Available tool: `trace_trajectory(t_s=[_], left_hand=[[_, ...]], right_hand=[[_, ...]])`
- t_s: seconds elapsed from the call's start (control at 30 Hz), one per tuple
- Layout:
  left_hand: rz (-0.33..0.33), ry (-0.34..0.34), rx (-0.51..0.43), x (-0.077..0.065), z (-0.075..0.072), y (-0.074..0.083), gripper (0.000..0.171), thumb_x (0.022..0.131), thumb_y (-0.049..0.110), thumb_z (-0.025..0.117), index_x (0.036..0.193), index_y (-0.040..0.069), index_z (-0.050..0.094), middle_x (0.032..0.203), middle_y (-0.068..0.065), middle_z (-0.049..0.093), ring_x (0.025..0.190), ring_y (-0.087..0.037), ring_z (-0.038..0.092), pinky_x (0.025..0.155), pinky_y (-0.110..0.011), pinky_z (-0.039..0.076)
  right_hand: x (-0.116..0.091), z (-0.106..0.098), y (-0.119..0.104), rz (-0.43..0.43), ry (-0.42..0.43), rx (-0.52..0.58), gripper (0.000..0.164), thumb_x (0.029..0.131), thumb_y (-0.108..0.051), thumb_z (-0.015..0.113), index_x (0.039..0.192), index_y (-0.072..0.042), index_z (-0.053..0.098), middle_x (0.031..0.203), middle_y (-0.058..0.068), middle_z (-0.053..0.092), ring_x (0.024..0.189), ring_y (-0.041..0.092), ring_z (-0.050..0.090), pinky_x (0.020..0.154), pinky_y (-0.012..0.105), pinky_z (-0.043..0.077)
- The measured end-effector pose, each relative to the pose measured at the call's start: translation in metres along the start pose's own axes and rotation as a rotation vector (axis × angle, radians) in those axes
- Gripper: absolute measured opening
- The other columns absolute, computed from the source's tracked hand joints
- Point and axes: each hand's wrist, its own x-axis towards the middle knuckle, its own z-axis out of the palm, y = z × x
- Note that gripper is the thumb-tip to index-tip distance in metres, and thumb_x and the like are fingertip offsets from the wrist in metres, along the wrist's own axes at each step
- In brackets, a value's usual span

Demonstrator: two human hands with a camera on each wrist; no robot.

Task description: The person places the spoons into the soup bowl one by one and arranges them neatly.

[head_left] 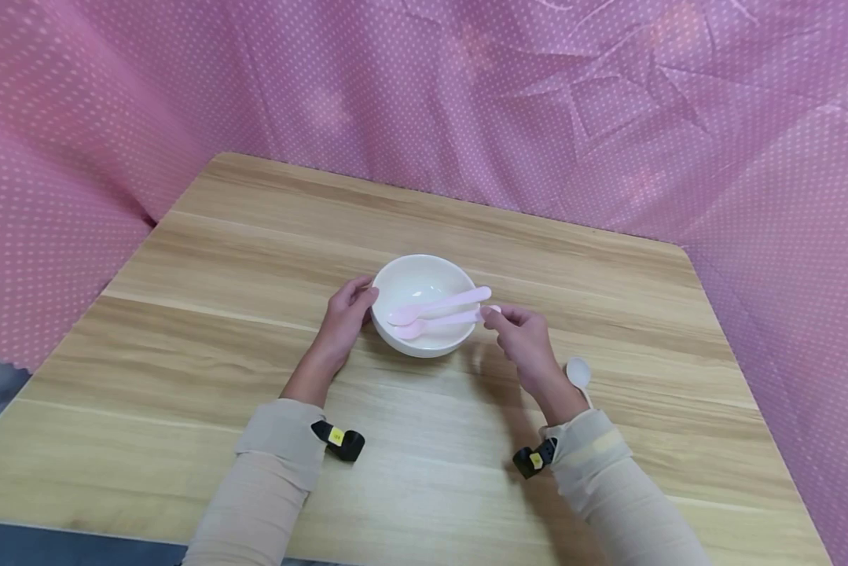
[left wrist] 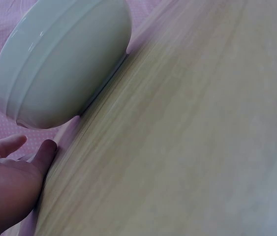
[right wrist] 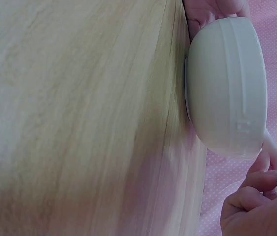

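Note:
A white bowl (head_left: 424, 347) stands on the wooden table between both hands. My left hand (head_left: 343, 321) is at its left side, with the thumb touching the rim. In the left wrist view, the other fingers (left wrist: 45, 153) extend loosely below the bowl's side. One pink spoon (head_left: 455, 299) lies in the bowl, its handle sticking out past the right rim. Just nearer to me, my right hand (head_left: 526, 342) pinches the handle end of a second pink spoon (head_left: 446, 320) between thumb and finger; this spoon's head is inside the bowl.
A small white spoon (head_left: 578, 372) lies on the table beside my right wrist, its handle partly hidden by the sleeve. The wooden table (head_left: 254, 251) extends around the bowl. Pink dotted cloth (head_left: 424, 94) hangs behind and at the sides.

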Motion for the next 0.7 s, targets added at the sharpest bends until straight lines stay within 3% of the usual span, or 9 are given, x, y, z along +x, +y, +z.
trace_trajectory(t_s=[0.23,0.53,0.7], left_hand=[[-0.011,-0.004,-0.009,-0.005,0.001,0.007,0.052,0.097,0.027,0.05,0.142,0.005,0.037,0.137,-0.016,0.047,0.126,-0.024,0.047,0.107,-0.034,0.038],[-0.005,-0.001,-0.011,0.0,0.001,-0.002,0.052,0.097,0.029,0.049,0.142,0.006,0.037,0.138,-0.015,0.047,0.126,-0.023,0.046,0.107,-0.034,0.038],[-0.02,-0.015,-0.037,-0.004,0.001,0.004,0.052,0.097,0.025,0.049,0.143,0.004,0.035,0.139,-0.017,0.045,0.128,-0.025,0.045,0.108,-0.034,0.037]], right_hand=[[0.001,-0.002,0.002,-0.002,0.005,-0.013,0.034,0.087,-0.033,0.065,0.101,-0.001,0.065,0.083,-0.005,0.055,0.054,0.007,0.038,0.048,0.019,0.032],[-0.001,-0.01,0.006,0.016,0.011,-0.038,0.037,0.087,-0.035,0.065,0.111,-0.006,0.065,0.09,-0.005,0.061,0.06,0.006,0.041,0.052,0.018,0.035],[-0.002,-0.017,0.009,0.015,0.021,-0.065,0.035,0.089,-0.032,0.061,0.113,-0.007,0.065,0.094,-0.003,0.061,0.063,0.007,0.042,0.055,0.019,0.037]])
